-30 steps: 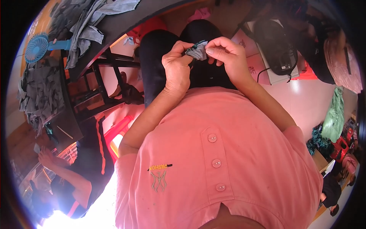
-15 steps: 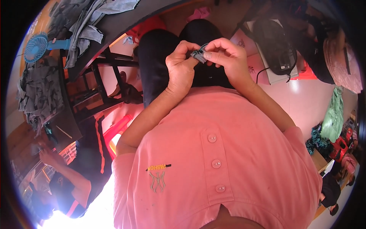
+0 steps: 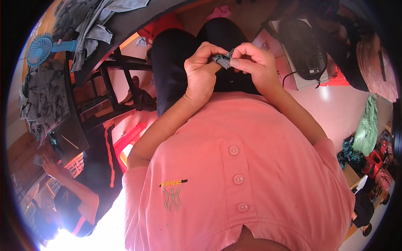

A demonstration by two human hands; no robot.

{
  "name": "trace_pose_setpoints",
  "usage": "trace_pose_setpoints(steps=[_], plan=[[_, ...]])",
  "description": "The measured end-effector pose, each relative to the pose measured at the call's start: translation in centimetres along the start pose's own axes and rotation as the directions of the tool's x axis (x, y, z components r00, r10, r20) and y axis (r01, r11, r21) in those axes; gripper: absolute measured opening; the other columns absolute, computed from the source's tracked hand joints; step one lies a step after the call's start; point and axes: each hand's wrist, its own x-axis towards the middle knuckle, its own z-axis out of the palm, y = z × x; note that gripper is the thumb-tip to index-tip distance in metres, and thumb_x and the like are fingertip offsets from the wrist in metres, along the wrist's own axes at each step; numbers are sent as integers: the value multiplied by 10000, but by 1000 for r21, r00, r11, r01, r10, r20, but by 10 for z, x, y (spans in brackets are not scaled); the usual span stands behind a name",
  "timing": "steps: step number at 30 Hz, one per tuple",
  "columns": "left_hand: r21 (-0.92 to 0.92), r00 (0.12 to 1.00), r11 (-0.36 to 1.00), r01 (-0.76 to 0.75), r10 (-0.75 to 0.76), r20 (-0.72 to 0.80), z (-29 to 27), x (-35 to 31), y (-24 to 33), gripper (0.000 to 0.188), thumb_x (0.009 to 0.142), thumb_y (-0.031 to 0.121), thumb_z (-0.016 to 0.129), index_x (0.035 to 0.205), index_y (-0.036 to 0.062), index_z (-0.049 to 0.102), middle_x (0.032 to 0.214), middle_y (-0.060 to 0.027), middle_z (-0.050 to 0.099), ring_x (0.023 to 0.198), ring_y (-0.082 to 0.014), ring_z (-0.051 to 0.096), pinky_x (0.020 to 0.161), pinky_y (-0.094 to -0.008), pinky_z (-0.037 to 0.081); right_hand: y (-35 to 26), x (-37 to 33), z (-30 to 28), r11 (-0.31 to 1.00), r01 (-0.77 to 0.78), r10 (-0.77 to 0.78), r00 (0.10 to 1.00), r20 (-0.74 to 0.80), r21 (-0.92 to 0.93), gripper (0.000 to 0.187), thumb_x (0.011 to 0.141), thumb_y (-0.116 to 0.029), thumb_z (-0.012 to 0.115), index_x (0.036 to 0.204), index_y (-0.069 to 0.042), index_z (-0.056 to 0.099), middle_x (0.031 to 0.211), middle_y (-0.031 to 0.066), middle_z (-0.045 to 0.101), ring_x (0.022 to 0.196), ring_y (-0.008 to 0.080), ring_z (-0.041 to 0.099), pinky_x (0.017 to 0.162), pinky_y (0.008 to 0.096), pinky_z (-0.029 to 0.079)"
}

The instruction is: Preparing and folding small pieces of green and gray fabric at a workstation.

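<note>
A small gathered piece of grey-green cloth (image 3: 223,61) is stretched between my two hands, over my dark-trousered lap. My left hand (image 3: 201,69) pinches its left end between thumb and bent forefinger. At its right end, the thumb and forefinger of my right hand (image 3: 256,65) are closed on the fabric. The cloth looks bunched into folds, and its ends are hidden under my fingertips. Both forearms are bent inward in front of my pink shirt.
A dark table (image 3: 125,27) at upper left carries grey cloth strips (image 3: 94,35) and a blue fan (image 3: 40,50). More grey cloth pieces (image 3: 44,98) lie farther left, near another person (image 3: 79,196). A black backpack (image 3: 302,50) rests on a box at right, and a green bag (image 3: 367,127) hangs beyond.
My right hand has shifted slightly to the right, and a little more of the cloth shows between my hands. Both hands keep their pinch.
</note>
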Motion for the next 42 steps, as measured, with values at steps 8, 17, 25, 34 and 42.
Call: trace_pose_setpoints(steps=[8,17,25,34,42], plan=[[-52,997,996,76,-77,-31,4,-6,9,208,738,-136,544,867,-10,646,805,-15,517,740,-92,485,672,-227,395,2,-4,-3,1000,-3,3,999,46,1,79,834,-89,656,853,-41,596,802,-20,575,694,66,537,603,210,393],[82,998,994,-67,68,-16,0,-3,0,244,718,-136,485,896,-54,630,874,-23,551,811,-101,510,739,-215,405,13,0,6,938,284,-291,957,-5,-200,49,830,-47,648,842,-23,607,753,-6,595,666,60,512,598,217,412],[-25,996,999,-36,34,-79,3,-2,0,259,716,-152,508,891,-28,653,842,-44,542,753,-120,508,688,-226,409,11,-5,11,995,94,-94,995,-14,16,76,860,-74,662,888,-24,613,767,-20,586,667,39,505,595,188,404],[8,982,988,157,-155,-108,-8,-4,1,279,751,-76,458,932,2,656,802,8,582,661,-38,462,563,-185,354,6,0,5,1000,-5,5,1000,-20,-12,122,854,-114,668,957,-52,644,800,-15,622,660,50,539,569,201,398],[-14,997,998,60,-61,-39,-3,-2,-5,239,742,-99,497,902,-25,659,810,-10,566,688,-69,484,614,-202,385,12,9,6,999,45,-44,997,-67,27,78,844,-89,661,914,-54,665,803,-14,635,674,69,559,577,215,407]])
